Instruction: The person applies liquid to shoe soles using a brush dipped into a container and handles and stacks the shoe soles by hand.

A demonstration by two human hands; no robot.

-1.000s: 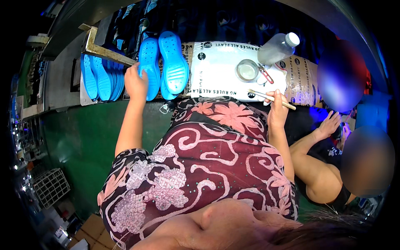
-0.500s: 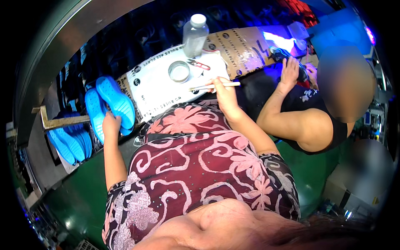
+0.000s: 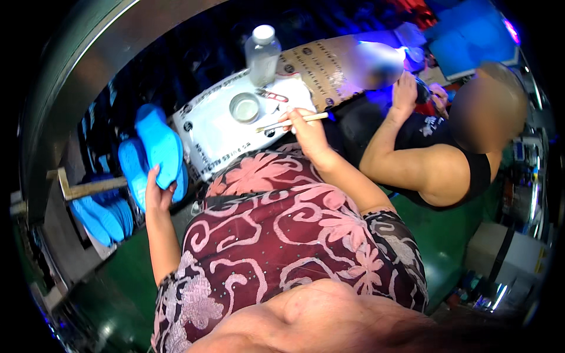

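My left hand (image 3: 158, 192) grips the near end of a blue shoe sole (image 3: 160, 144), thumb on top and fingers beneath. Under and beside it lie other blue soles (image 3: 133, 162), partly covered. A slim pale-handled brush (image 3: 300, 120) is in my right hand (image 3: 307, 134), its bristles pointing left above a white printed sheet (image 3: 206, 135). On that sheet, left of the brush, stands a round open tin (image 3: 244, 108) with a pale inside. Behind the brush lie red-handled snips (image 3: 273, 96). A clear bottle with a white cap (image 3: 263, 56) stands at the sheet's far edge.
More blue soles (image 3: 103, 215) are stacked at far left beside a wooden bar (image 3: 94, 187). Brown printed cardboard (image 3: 315, 70) covers the bench to the right. A co-worker (image 3: 426, 159) sits close on my right, hands on a dark item. A metal frame (image 3: 70, 76) curves overhead at left.
My left hand has shifted its hold onto the right-hand blue sole and raised its near end. My right hand still holds the brush. The whole view has moved slightly.
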